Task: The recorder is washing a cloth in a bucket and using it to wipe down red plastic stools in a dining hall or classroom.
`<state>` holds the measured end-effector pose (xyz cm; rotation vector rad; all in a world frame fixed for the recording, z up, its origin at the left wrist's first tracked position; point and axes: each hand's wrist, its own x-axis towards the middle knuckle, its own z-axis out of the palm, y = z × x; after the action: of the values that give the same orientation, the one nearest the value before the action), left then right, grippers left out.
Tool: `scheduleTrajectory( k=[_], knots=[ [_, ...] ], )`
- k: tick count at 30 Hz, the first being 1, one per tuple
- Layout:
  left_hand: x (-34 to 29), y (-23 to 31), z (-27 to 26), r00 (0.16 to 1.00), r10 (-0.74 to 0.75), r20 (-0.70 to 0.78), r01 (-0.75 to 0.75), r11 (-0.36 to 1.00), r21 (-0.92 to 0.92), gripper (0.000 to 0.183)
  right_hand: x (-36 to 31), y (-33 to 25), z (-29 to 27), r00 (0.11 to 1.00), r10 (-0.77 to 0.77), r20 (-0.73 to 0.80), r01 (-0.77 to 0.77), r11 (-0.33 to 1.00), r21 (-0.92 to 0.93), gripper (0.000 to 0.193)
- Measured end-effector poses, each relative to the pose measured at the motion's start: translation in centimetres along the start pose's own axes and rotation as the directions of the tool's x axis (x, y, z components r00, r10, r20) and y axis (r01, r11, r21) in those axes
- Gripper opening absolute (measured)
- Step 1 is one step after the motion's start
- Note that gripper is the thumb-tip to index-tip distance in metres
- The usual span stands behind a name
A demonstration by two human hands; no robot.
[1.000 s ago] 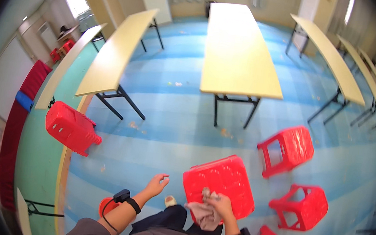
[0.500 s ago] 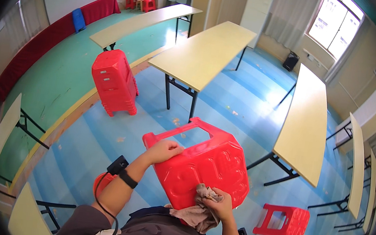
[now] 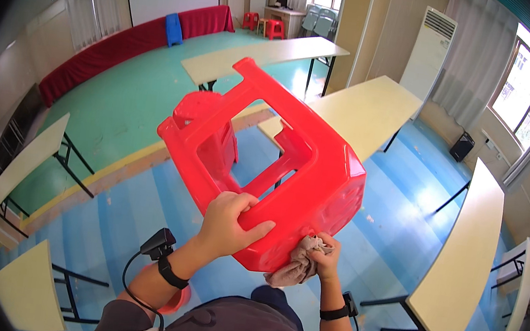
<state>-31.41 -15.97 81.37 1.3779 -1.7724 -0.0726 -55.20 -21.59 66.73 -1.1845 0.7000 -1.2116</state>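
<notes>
One red plastic stool (image 3: 292, 212) is held tilted in mid-air above a blue striped floor (image 3: 394, 241), legs pointing up and left. The left hand (image 3: 228, 224) has its grip closed on the side frame, beside the opening; the right hand (image 3: 327, 259) grips one bunched beige cloth (image 3: 296, 265) against the seat. Floor stretches from the stool to the table on the right (image 3: 463, 276) — well apart. At least six pale tables show, plus two distant stools (image 3: 274, 29). A round red container (image 3: 181, 299) — contents hidden — sits beside the left forearm (image 3: 154, 286).
</notes>
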Motion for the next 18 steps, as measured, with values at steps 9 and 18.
scheduleTrajectory(
  k=[9, 18],
  knots=[
    [11.9, -11.0, 7.0, 0.964, 0.151, -0.219, -0.216, 0.924, -0.314, 0.03, 13.7, -4.3, -2.5, 0.983, -0.18, -0.037, 0.156, 0.923, -0.352, 0.026],
    [20.0, -19.4, 15.5, 0.995, -0.102, -0.02, 0.044, 0.59, -0.806, 0.038, 22.3, -6.2, -2.6, 0.885, -0.457, -0.089, 0.256, 0.637, -0.727, 0.025]
  ],
)
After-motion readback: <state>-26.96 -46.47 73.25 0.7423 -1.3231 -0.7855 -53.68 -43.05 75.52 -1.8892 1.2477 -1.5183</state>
